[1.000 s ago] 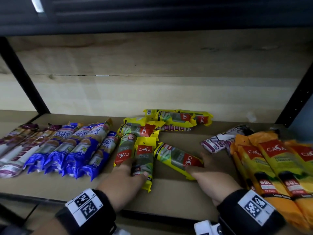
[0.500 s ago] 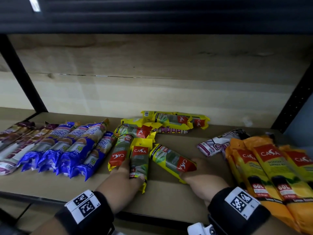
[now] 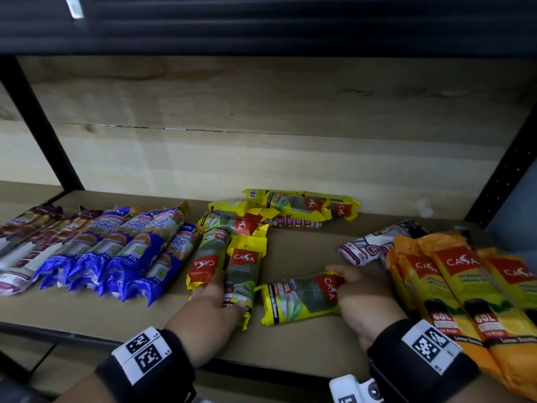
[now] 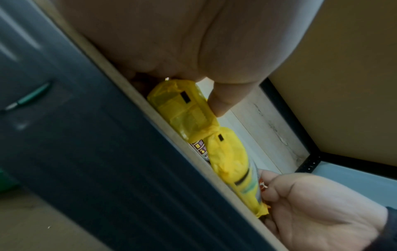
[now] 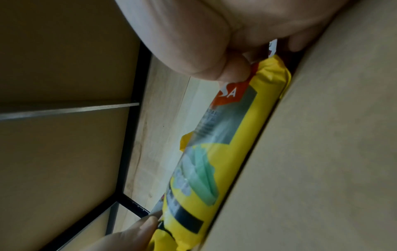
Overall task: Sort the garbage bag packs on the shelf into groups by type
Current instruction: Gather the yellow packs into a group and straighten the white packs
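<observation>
Glossy plastic packs [image 3: 302, 298] on a matt shelf [image 3: 305, 341] — seemingly wood-grain board.

a pale wood-grain back panel [image 3: 261, 146] rises behind the shelf board. black metal uprights stand at the panel's left [image 3: 37, 126] and right [image 3: 505, 175] ends. above the panel runs a dark slatted surface [image 3: 290, 21].
</observation>
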